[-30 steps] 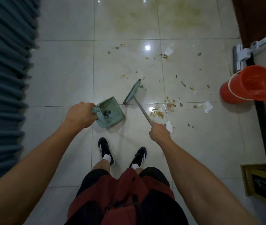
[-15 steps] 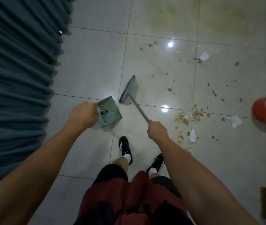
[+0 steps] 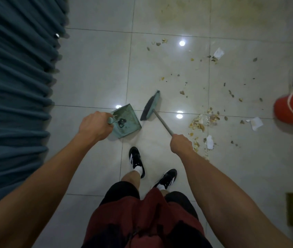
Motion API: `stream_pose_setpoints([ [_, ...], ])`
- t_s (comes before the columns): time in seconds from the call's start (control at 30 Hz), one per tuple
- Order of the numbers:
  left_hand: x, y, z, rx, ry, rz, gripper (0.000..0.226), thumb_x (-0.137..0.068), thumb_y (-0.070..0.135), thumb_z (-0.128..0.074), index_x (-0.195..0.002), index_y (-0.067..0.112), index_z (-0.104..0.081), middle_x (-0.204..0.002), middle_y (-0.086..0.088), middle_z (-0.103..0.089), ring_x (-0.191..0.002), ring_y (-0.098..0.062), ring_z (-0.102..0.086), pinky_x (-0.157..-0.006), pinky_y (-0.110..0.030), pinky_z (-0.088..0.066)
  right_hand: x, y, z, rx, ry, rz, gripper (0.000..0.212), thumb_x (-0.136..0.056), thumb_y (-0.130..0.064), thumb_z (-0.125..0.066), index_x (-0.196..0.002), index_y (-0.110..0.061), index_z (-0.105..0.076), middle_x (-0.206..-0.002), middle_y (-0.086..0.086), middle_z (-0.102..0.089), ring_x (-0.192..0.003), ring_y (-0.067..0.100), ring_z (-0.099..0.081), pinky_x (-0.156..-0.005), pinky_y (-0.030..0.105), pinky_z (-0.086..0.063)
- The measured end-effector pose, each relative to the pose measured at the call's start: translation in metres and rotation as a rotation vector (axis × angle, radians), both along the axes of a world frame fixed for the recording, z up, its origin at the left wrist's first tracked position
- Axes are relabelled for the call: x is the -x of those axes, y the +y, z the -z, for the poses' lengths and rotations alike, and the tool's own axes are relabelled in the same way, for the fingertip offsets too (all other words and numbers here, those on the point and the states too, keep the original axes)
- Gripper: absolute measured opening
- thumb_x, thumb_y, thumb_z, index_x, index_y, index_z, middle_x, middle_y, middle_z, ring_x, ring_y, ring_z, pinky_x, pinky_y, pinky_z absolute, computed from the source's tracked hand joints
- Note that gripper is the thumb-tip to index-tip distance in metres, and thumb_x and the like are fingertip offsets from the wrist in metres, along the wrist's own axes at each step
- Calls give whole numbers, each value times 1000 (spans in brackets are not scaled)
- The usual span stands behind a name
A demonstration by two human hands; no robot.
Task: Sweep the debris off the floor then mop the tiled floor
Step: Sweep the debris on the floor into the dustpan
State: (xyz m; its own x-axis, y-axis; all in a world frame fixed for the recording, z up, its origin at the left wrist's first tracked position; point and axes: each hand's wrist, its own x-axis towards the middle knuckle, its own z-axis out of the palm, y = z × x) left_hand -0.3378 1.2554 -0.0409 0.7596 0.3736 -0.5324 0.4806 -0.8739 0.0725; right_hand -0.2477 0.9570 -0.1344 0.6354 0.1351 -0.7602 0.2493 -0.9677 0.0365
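The left hand (image 3: 94, 127) grips the dustpan (image 3: 127, 121) handle; the right hand (image 3: 181, 144) clamps the broom (image 3: 150, 107) shaft. Both tools are probably light, stiff plastic. Debris (image 3: 198, 123), loose and dry-looking, lies right of the broom.

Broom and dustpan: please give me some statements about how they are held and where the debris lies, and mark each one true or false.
1. The left hand holds the dustpan by its handle. True.
2. The right hand holds a mop. False: it grips the broom.
3. The broom head lies beside the dustpan's open edge. True.
4. Most of the debris lies left of the dustpan. False: it lies to the right of the broom.
5. The dustpan is heaped with paper scraps. False: it holds only a small dark clump.
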Motion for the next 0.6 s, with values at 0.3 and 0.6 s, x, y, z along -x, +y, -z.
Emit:
stream_pose_setpoints([
  [0.3,-28,-105,-4,12,-26,107,7,-92,35,-64,-94,29,-66,-82,-1,-67,-72,-25,-65,-72,-40,-60,22,-135,-14,34,-29,178,31,-98,-7,-44,-120,-8,-65,-121,10,-66,-107,26,-65,-81,33,-50],
  [0.6,-51,-206,-17,-11,-29,276,14,-87,33,-63,-98,28,-69,-90,-6,-68,-77,-30,-65,-69,-35,-54,39,-238,-29,120,-67,277,33,-100,-10,-42,-126,-12,-63,-124,7,-66,-111,24,-65,-88,33,-50],
])
